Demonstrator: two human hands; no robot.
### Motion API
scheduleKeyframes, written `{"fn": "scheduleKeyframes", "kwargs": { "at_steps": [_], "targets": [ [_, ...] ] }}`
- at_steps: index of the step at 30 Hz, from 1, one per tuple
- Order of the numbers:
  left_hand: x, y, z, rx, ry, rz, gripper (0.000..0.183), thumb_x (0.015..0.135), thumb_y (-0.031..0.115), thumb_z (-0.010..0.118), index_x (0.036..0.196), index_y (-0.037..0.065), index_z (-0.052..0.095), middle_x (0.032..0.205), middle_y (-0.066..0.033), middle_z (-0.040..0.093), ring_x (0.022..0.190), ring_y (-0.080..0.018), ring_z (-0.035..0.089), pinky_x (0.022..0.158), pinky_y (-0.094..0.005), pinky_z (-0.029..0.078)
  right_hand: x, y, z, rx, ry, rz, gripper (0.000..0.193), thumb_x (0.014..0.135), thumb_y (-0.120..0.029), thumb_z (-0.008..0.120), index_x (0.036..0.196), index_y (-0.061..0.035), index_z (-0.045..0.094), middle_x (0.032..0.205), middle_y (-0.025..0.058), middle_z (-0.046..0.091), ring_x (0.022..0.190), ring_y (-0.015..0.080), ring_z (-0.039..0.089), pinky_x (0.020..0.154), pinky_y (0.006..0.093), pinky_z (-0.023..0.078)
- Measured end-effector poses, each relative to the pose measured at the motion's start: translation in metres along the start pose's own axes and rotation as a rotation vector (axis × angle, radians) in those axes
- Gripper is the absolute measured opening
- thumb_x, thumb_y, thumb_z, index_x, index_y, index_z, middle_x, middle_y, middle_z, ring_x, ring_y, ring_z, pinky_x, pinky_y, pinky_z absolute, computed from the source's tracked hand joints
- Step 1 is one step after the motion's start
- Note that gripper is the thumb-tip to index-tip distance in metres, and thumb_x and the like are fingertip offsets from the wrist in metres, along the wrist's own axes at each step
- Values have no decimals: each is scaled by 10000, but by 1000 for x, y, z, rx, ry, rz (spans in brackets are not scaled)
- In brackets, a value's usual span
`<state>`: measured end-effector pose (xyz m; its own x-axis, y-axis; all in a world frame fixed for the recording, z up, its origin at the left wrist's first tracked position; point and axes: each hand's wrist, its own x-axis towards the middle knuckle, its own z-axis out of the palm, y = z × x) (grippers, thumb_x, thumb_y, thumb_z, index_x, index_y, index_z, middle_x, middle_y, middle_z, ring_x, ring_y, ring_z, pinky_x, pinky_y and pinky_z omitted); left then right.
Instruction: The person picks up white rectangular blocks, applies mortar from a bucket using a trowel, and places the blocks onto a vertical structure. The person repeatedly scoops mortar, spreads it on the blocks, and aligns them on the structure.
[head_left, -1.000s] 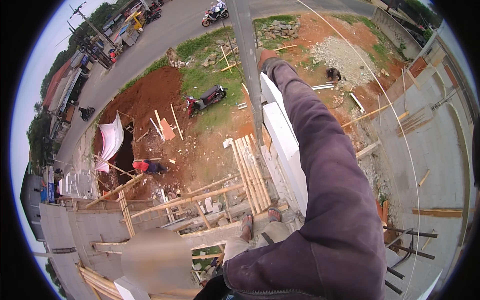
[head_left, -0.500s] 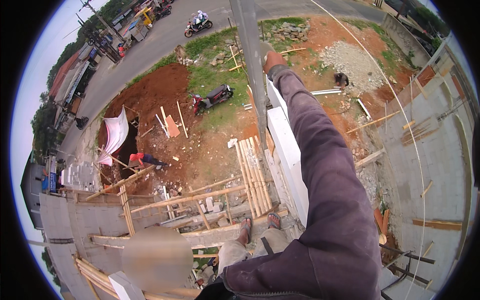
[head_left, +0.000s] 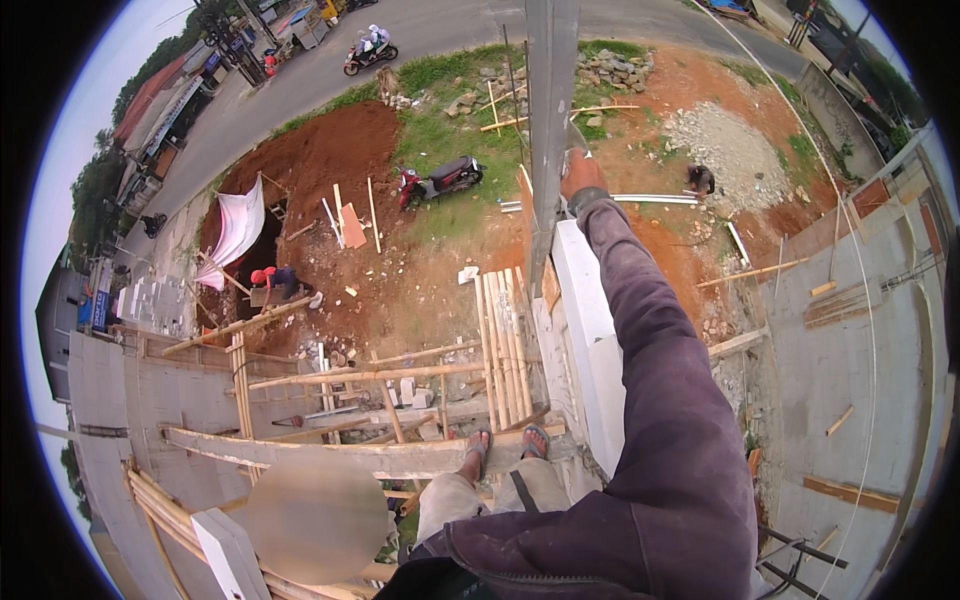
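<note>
The right hand rests against a tall upright metal beam rising beside the wall top, with the person's sandalled feet on a plank below, a parked motorbike on the ground left of the beam, and a road beyond.

- Far below where you grip lies red-brown bare earth, with a grass patch around a parked motorbike.
- Beyond the grip, at the top, an asphalt road carries a scooter with riders.
- Left of your grip, a white tarp hangs by a dug pit.
- Right of it, a gravel heap and a grey concrete slab.
- Nearer you, wooden scaffold planks cross in flat daylight.
</note>
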<state>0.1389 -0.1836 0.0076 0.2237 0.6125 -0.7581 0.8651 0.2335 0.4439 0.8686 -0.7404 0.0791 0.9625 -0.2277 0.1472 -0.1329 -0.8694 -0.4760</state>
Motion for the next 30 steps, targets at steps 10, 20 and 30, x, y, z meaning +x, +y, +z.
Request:
{"fn": "scheduleKeyframes", "kwargs": {
  "at_steps": [10, 20, 30],
  "targets": [
    [-10, -14, -20, -8, 24, -8, 372, 762, -27, 672, 1126, -24, 593, 889, -150, 647, 727, -259, 659, 600, -383, 565, -14, 10, 19, -75, -63, 101, 272, 834, -137, 615, 1101, -93, 635, 1058, 226, 683, 1023, 403, 658, 871, 492, 535],
    [-10, -27, -64, 3, 52, 20, 382, 763, -28, 675, 1135, -29, 587, 899, -151, 646, 739, -264, 664, 612, -386, 570, -33, 12, 27, 9, 15, 118, 321, 809, -112, 620, 1128, -78, 606, 1006, 252, 684, 983, 426, 656, 840, 502, 527],
    [24, -9, -96, 355, 11, 587, 393, 765, -35, 679, 1145, -32, 579, 929, -147, 642, 767, -257, 667, 618, -374, 577, -48, 37, -12, 1532, 165, 473, 167, 929, -156, 605, 880, 3, 590, 684, 93, 579, 533, 158, 554, 394, 291, 409]
  ]
}}
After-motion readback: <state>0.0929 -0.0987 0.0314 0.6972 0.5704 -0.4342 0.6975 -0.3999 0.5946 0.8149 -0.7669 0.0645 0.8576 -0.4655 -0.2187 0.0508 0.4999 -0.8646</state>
